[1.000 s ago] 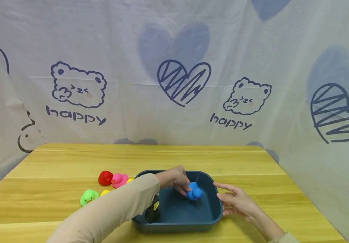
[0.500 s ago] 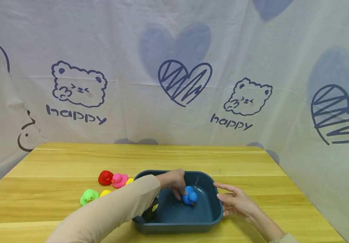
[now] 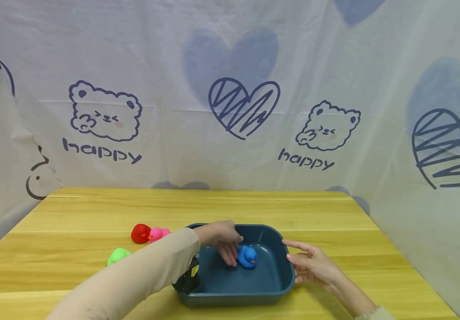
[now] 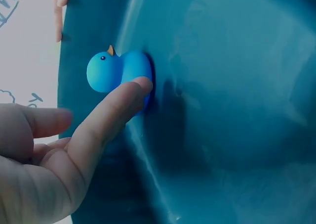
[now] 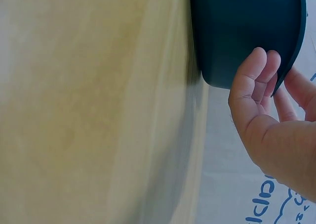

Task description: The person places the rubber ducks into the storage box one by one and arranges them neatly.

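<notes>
Inside the basin (image 3: 282, 284), straight left fingers (image 4: 121, 103) touch the blue duck (image 3: 248, 257); red duck (image 3: 139, 233) outside.

A bright blue duck (image 3: 248, 257) with an orange beak sits in a dark teal tub (image 3: 278, 284) on a pale yellow wood-grain table (image 3: 94, 209); red (image 3: 139, 233), pink (image 3: 157, 234) and green (image 3: 117, 255) ducks sit nearby, against a white cloth (image 3: 230, 89) printed with navy bears and hearts.

A light wooden table (image 3: 254, 206) carries a dark teal tub (image 3: 254, 297) near its front edge. Left of the tub, a red duck (image 3: 139, 233), a pink duck (image 3: 157, 234) and a green duck (image 3: 117, 256) sit on the wood.
</notes>
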`<state>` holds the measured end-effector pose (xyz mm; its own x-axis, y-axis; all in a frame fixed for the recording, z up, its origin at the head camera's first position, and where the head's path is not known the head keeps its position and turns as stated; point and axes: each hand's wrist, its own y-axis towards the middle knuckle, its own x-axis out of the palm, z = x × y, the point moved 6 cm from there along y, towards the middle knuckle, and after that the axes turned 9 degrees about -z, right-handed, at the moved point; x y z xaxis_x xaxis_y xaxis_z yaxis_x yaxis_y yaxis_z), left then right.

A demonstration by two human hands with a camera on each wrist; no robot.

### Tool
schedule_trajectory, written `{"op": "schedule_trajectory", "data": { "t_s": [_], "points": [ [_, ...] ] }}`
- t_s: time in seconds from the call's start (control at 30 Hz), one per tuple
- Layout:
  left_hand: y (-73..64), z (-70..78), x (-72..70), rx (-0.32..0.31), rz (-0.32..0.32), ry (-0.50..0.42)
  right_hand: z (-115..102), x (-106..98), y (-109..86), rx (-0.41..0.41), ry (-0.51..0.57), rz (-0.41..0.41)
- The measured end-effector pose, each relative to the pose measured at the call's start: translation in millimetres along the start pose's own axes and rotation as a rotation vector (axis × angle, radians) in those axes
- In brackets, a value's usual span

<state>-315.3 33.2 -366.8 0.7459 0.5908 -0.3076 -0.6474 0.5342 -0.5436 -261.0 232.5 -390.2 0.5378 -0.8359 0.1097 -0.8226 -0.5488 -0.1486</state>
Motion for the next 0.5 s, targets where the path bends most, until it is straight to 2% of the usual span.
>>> {"op": "schedule_trajectory", "data": {
  "t_s": [0.1,0.23,0.5],
  "points": [
    [0.2,-4.0,0.5,-0.011,-0.046,-0.106,-0.4,-0.4,0.5,-0.003,0.001,-0.004],
    [0.9,-7.6,2.0,-0.021,-0.068,-0.199,-0.6,-0.3,0.9,-0.009,0.011,-0.017],
    [4.9,-8.0,13.0,-0.064,-0.135,-0.253,-2.1,4.1,0.5,-0.044,0.032,-0.040]
  ]
}}
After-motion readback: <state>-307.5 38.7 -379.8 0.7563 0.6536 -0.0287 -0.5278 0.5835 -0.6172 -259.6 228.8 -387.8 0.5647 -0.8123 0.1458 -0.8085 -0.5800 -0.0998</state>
